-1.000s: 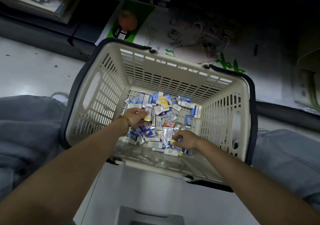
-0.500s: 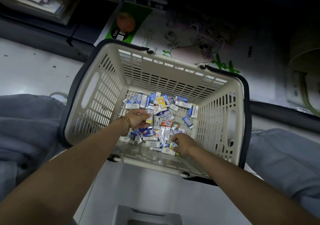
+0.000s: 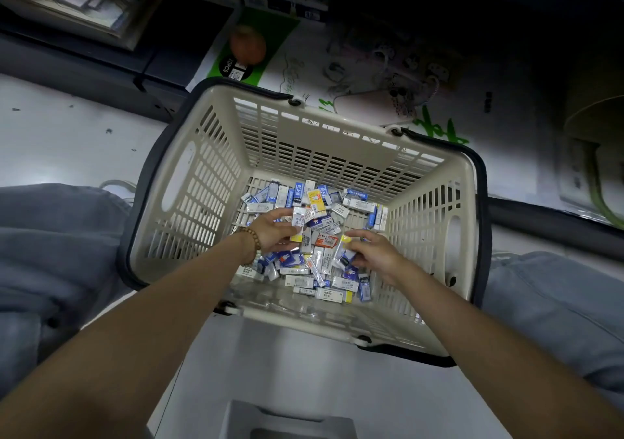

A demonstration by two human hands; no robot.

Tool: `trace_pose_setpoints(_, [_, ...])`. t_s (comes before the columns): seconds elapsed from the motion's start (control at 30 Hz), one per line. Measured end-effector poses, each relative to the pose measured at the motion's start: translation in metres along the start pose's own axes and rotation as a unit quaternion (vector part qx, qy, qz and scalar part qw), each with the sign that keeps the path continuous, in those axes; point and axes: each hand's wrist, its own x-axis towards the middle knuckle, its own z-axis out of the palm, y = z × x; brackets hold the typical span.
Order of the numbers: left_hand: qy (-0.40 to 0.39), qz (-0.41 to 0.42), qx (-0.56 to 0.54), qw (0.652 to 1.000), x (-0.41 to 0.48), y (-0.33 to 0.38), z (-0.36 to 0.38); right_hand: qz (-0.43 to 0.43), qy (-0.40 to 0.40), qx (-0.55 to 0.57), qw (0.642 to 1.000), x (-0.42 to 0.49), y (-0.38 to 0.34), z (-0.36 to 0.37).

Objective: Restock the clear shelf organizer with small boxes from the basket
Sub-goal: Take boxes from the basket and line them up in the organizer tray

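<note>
On the pale grey floor (image 3: 67, 148), between the person's two knees, stands a cream plastic basket (image 3: 314, 144) with slotted walls. Its dark handles (image 3: 483, 236) lie folded down along the rim. The small boxes (image 3: 320, 263) lie in a loose heap across the bottom of the basket, white, blue, yellow and orange, pointing every way.

Both hands reach down inside the basket. The left hand (image 3: 273, 232), with a beaded bracelet (image 3: 251, 246) on its wrist, is over the left side of the heap. Its fingers and thumb are curled round a white-and-yellow box (image 3: 297, 224) held upright. The right hand (image 3: 371, 252) is over the right side of the heap, and its thumb and fingers seem to pinch a yellow-tipped box (image 3: 341, 247), though the grip is small and partly hidden.

The left knee (image 3: 50, 252) and right knee (image 3: 557, 303), both in grey-blue cloth, sit just beside the basket's two end walls. Beyond the far wall of the basket lies a printed carton (image 3: 371, 77) with green marks, and an orange round thing (image 3: 248, 46) shows on it. Beyond the basket's far left corner runs a dark shelf base (image 3: 84, 70), with stacked papers (image 3: 84, 2) above it in dim light. Nearer than the basket, at the bottom edge of the view, is a grey block (image 3: 287, 421).
</note>
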Motion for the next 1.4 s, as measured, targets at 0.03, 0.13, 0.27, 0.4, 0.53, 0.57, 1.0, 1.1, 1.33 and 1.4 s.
trace_pose_setpoints(0.03, [0.001,0.001,-0.002,1.0,0.0,0.0,0.0,0.006,0.001,0.039,0.999,-0.001,-0.007,-0.001])
trace_pose_setpoints(0.13, [0.009,-0.008,-0.026,1.0,-0.001,0.002,0.003,-0.002,0.02,0.127,0.992,-0.005,-0.021,-0.001])
trace_pose_setpoints(0.27, [-0.042,-0.012,-0.033,0.998,-0.002,0.007,0.01,-0.036,-0.03,0.225,0.973,-0.008,-0.039,0.006])
trace_pose_setpoints(0.4, [-0.057,0.013,-0.072,0.996,-0.002,0.005,0.018,-0.031,-0.055,0.246,0.967,-0.013,-0.042,0.029])
trace_pose_setpoints(0.53, [0.014,0.033,-0.014,0.999,0.002,0.003,0.009,-0.001,-0.064,0.05,0.997,-0.013,-0.031,0.022])
trace_pose_setpoints(0.57, [0.026,0.033,-0.014,0.999,0.003,0.004,0.004,0.027,-0.074,-0.065,0.995,-0.014,-0.024,0.015])
trace_pose_setpoints(1.0, [0.012,0.016,0.087,0.996,0.007,-0.003,0.0,0.204,-0.012,-0.104,0.973,-0.001,0.053,0.018])
trace_pose_setpoints(1.1, [0.014,0.006,0.096,0.995,0.009,-0.004,-0.002,0.198,-0.01,-0.059,0.978,0.004,0.057,0.019])
trace_pose_setpoints(1.33, [0.007,0.003,0.132,0.991,0.005,-0.003,0.0,0.134,-0.027,-0.102,0.985,0.0,0.052,0.031])
trace_pose_setpoints(1.4, [0.004,0.005,0.099,0.995,0.003,-0.001,0.003,0.112,-0.017,-0.123,0.986,-0.002,0.046,0.029])
